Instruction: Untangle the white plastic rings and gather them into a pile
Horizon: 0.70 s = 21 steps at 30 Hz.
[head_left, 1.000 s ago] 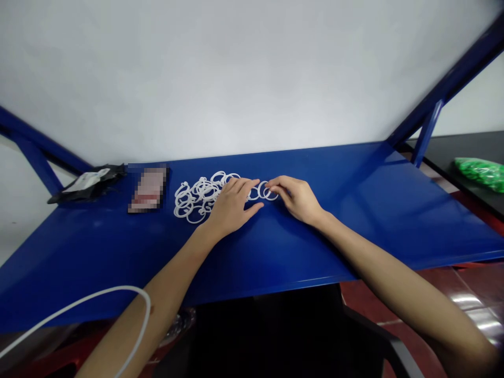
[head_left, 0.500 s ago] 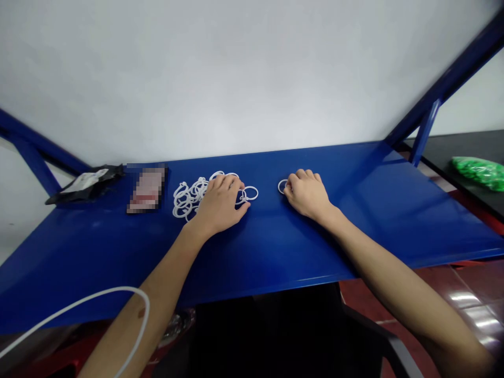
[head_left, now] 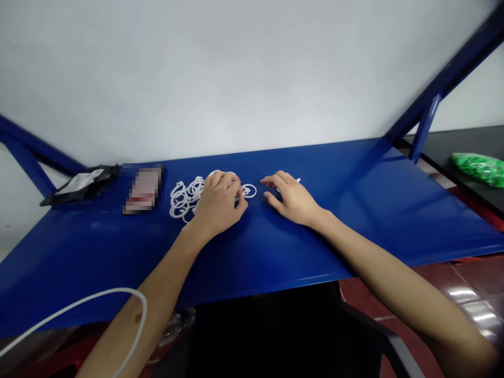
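Observation:
A pile of white plastic rings (head_left: 180,202) lies on the blue table (head_left: 255,252), left of the middle; several have small knobs. My left hand (head_left: 221,202) rests palm down over the right part of the pile, fingers bent and thumb apart. One white ring (head_left: 252,191) pokes out to the right of its fingertips. Farther right, my right hand (head_left: 289,197) is open, with thumb and fingers apart and pointing left toward that ring. Beneath and behind it, a separate white ring (head_left: 298,180) is mostly covered by the hand.
A phone-shaped blurred object (head_left: 144,189) and a black plastic packet (head_left: 81,186) with a white label lie at the table's left. A white cable (head_left: 79,304) loops over my left forearm. Green items in a clear bag (head_left: 478,168) sit on a dark surface at right.
My right hand has opened off the separate ring and shifted left, leaving that ring on the table. My left hand stays over the pile, its thumb slightly closer to the fingers.

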Each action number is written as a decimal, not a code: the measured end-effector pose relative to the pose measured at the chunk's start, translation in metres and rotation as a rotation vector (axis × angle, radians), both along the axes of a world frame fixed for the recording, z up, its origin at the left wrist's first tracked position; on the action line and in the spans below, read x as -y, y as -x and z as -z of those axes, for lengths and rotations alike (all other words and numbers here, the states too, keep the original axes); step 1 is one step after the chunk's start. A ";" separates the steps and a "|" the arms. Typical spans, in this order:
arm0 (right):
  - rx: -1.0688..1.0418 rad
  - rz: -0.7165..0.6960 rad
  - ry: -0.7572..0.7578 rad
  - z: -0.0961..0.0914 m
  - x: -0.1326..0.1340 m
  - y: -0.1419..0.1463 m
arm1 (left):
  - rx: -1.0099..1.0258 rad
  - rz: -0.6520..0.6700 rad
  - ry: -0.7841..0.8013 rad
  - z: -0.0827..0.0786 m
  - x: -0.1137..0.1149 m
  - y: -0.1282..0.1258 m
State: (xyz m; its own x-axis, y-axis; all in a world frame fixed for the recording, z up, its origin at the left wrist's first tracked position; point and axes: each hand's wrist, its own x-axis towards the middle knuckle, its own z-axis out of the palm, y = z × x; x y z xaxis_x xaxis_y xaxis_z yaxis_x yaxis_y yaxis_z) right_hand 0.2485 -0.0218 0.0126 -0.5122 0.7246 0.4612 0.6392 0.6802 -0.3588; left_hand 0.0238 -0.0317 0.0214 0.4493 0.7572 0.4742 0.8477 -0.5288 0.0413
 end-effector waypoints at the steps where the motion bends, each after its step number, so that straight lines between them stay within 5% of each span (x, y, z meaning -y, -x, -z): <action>1: -0.023 -0.039 0.016 0.000 0.002 0.001 | 0.024 -0.004 -0.010 -0.001 0.000 -0.001; 13: -0.258 -0.227 0.024 -0.001 0.008 0.006 | 0.405 0.175 0.239 0.007 0.006 -0.015; 21: -0.294 -0.179 0.033 0.002 0.004 0.007 | 0.403 0.211 0.135 0.019 0.003 -0.016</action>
State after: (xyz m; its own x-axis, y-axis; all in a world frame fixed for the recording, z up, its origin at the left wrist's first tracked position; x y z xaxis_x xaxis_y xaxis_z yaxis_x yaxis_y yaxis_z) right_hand 0.2410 -0.0257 0.0102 -0.4811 0.6525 0.5855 0.3770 0.7569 -0.5338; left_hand 0.0395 -0.0342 0.0026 0.4008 0.7357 0.5460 0.6246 -0.6554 0.4247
